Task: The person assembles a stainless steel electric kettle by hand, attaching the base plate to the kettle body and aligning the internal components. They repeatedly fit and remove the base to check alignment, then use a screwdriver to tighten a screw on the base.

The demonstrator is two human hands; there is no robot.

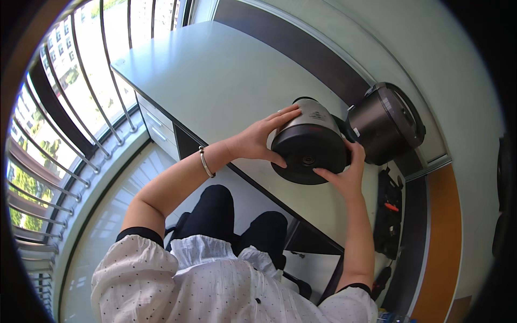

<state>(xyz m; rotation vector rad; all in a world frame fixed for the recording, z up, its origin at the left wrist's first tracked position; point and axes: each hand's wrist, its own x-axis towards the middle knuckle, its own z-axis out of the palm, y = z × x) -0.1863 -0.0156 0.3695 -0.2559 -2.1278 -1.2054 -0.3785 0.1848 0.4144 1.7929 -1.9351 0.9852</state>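
Note:
Between my two hands an electric kettle [318, 116] is tipped on its side above the desk, its round black base facing me. A small metal connector shows in the middle of that base. My left hand [261, 137] grips the kettle's left side, with the fingers on the silver body and the thumb on the base's rim. On the other side my right hand [347, 172] holds the base's lower right edge, its thumb lying across the underside. The kettle's lid and spout are mostly hidden behind its body. A dark handle shows partly at the right.
A brown-black rice cooker [385, 129] stands just right of the kettle, by the wall. Below it lies a black case [389, 212] with an orange-red part. The pale desk [199, 75] stretches to the far left, with drawers [156, 126] underneath and a barred window [81, 86] beyond.

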